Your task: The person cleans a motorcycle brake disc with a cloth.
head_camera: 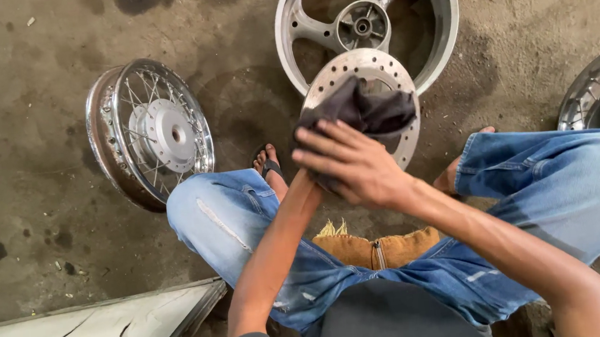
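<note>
The person sits low over an oil-stained floor (40, 215), knees apart in blue jeans. The right hand (358, 166) presses a dark rag (364, 111) against a drilled brake disc (378, 69), its fingers (326, 138) spread flat over the cloth rather than clenched. The disc stands on edge between the feet. The left hand (306, 182) is hidden under the right wrist, so its grip cannot be told, though it likely steadies the disc from below. A spoked wheel (150, 131) leans to the left and a cast wheel (367, 26) lies behind. The disc could tip or roll if pressed hard, and its edge sits close to a sandalled foot (270, 167).
</note>
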